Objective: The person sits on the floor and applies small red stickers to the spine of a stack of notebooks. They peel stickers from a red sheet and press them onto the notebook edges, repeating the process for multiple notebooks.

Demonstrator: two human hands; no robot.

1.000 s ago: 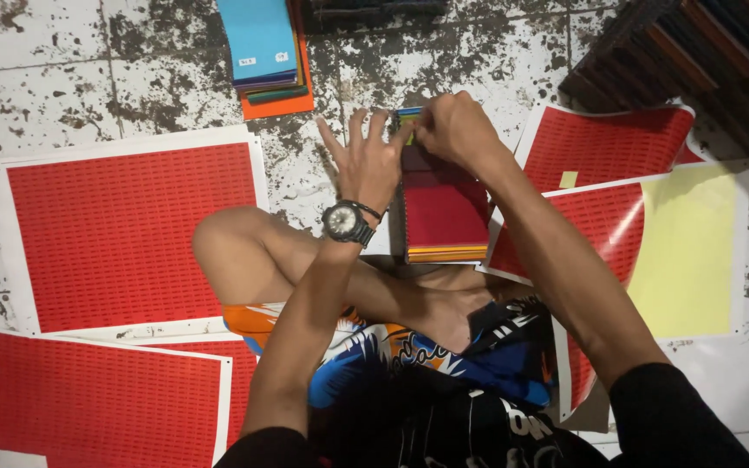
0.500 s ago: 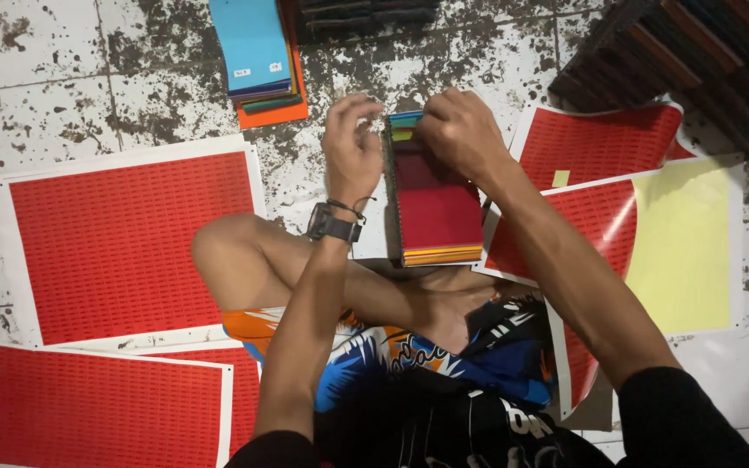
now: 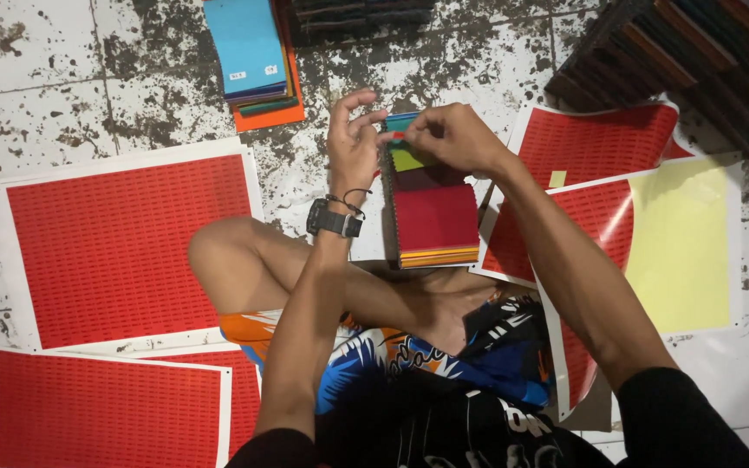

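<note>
Cross-legged on a stained tile floor [image 3: 36,78], a person works the far end of a spiral-bound swatch book [image 3: 433,221].

Nearest the camera, red sticker sheets [image 3: 123,247] hem in the bent knee on the left, and another sheet with its yellow backing [image 3: 682,243] peeled open lies on the right, leaving bare floor only beyond the hands. The book rests between the forearms, long axis running away from the person, binding along its left edge. The left hand [image 3: 353,147], fingers loosely spread, touches the book's far corner; the right hand [image 3: 452,137] pinches a small piece at the top page. Farther off lies a blue-topped stack of books [image 3: 249,52].
</note>
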